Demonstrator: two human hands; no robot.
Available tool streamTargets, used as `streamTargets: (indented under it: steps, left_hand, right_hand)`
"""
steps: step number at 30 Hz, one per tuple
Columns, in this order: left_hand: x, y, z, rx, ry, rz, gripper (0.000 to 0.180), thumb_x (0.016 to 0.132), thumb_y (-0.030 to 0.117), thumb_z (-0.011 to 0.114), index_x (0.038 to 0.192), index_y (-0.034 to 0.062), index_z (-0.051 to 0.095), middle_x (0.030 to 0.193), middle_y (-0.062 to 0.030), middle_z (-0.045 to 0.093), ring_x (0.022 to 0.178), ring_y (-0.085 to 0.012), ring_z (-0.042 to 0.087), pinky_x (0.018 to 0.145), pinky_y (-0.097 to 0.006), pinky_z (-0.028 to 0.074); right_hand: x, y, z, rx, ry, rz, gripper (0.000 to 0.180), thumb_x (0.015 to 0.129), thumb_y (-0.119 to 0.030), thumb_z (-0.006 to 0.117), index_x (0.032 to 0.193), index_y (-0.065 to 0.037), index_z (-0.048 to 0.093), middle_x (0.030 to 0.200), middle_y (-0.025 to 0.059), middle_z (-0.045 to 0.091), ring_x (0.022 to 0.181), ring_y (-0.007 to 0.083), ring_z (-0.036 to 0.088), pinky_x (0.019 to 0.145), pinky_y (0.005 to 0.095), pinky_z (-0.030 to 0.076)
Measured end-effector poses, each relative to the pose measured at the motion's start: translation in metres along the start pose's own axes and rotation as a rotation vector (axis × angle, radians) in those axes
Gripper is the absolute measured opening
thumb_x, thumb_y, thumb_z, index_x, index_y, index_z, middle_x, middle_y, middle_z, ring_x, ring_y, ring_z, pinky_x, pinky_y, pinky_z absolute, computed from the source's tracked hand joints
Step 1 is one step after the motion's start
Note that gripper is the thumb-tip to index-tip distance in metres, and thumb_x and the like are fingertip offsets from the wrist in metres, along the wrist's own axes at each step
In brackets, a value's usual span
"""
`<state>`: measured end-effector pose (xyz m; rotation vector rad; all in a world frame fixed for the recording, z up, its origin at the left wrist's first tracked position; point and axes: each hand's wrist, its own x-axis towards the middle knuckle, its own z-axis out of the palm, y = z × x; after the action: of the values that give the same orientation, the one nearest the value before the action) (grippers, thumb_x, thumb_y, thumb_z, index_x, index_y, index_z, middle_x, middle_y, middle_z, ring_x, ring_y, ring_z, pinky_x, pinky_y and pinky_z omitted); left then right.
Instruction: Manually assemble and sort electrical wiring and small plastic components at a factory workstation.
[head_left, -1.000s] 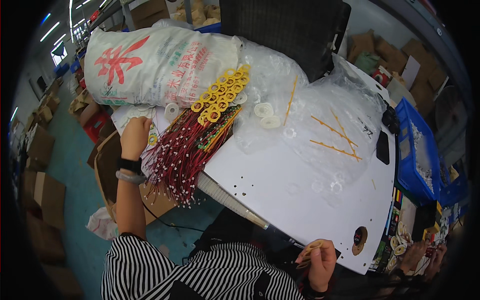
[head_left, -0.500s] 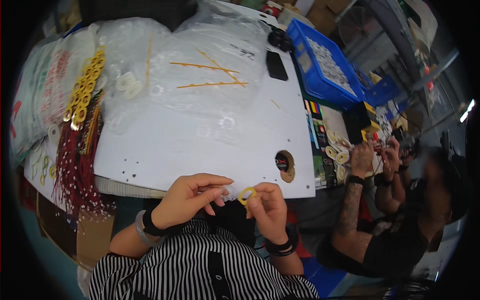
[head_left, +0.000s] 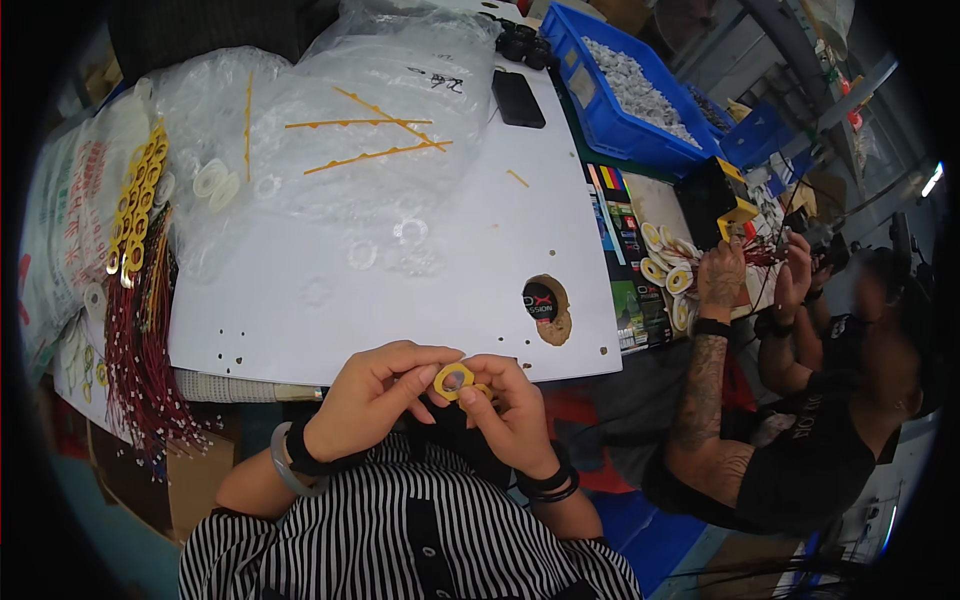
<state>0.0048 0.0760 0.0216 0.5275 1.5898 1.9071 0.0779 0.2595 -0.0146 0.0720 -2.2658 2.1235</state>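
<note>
Just past the near table edge, my two hands meet in front of my striped shirt. A yellow ring (head_left: 441, 388) faces up between them. My right hand (head_left: 514, 418) is closed, its thumb and fingers pinching the ring's right side. Another bit of yellow shows behind that thumb; its shape is mostly hidden. My left hand (head_left: 372, 402) is closed too, thumb and fingertips at the ring's left edge. Whether a clear piece is still in those fingers is hidden.
Clear plastic bags (head_left: 380, 75) with yellow strips cover the far table. Yellow rings with dark red wires (head_left: 150, 330) hang at left. Loose clear rings (head_left: 362, 255), a phone (head_left: 518, 98) and a table hole (head_left: 556, 325) lie ahead. At right are a blue crate (head_left: 600, 120) and a co-worker's arm (head_left: 697, 400).
My right hand has brought the yellow ring left against my left fingertips. The clear piece seen in my left fingers no longer shows. The whole view has shifted slightly.
</note>
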Motion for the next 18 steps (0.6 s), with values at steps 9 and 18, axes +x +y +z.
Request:
streamTargets:
  steps: [9,18]
  left_hand:
    - [-0.003,0.0,-0.007,-0.071,-0.034,-0.016,0.03,0.096,0.011,0.049,0.122,-0.0015,0.056,0.101,-0.0092,0.06,0.082,-0.0112,0.061,0.069,-0.022,0.055]
    - [-0.01,0.0,-0.006,-0.031,0.04,-0.03,0.028,0.091,0.011,0.059,0.117,-0.0004,0.061,0.097,-0.008,0.06,0.074,-0.0092,0.061,0.064,-0.02,0.055]
  right_hand:
    - [0.004,-0.003,0.002,-0.06,-0.025,-0.036,0.024,0.093,-0.011,0.056,0.113,0.001,0.052,0.093,0.0055,0.063,0.067,0.0044,0.054,0.055,0.0172,0.045]
    - [0.005,-0.008,0.009,0.014,-0.042,0.03,0.024,0.093,-0.012,0.057,0.111,0.002,0.053,0.089,0.0053,0.062,0.064,0.0041,0.053,0.054,0.0172,0.045]
